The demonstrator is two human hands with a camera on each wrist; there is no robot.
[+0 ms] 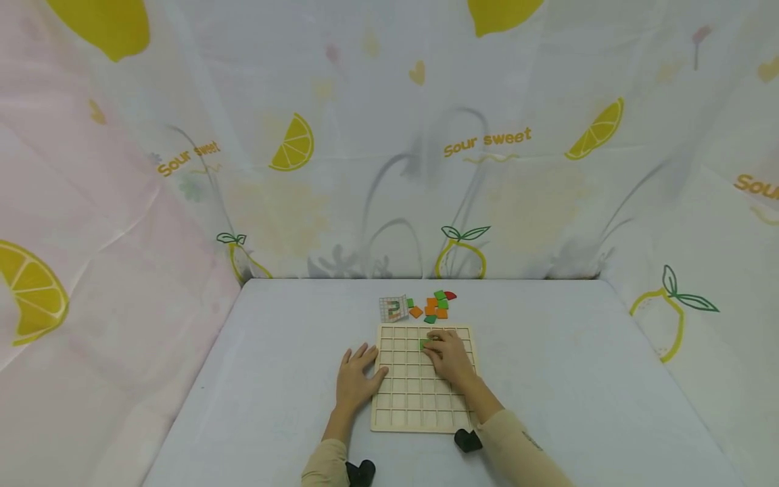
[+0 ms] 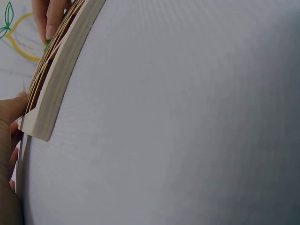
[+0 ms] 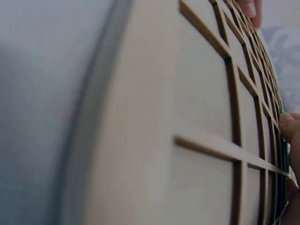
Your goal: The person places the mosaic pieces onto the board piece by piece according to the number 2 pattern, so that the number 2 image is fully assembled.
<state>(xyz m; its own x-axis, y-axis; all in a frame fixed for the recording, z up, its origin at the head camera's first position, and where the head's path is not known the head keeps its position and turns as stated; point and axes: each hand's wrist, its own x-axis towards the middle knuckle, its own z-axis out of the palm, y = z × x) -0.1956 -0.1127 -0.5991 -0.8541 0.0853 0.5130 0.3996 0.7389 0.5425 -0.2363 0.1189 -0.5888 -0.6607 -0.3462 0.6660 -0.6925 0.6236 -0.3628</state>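
A wooden grid board (image 1: 420,428) with raised square cells lies flat on the white table. My left hand (image 1: 356,380) rests at the board's left edge, fingers spread and thumb on the rim; the left wrist view shows this thumb (image 2: 16,107) by the board's corner. Over the upper part of the grid, my right hand (image 1: 452,358) pinches a small green tile (image 1: 424,344) between thumb and fingers. The fingers partly cover that tile. From the right wrist view, the right thumb (image 3: 288,126) sits at the grid's far side, with only a sliver of green visible.
Beyond the board lie several loose pieces: orange tiles (image 1: 431,311), green tiles (image 1: 440,295) and a red rounded piece (image 1: 450,295). A paper card (image 1: 393,309) with a printed grid pattern is left of them. Printed cloth (image 1: 377,203) hangs behind the table.
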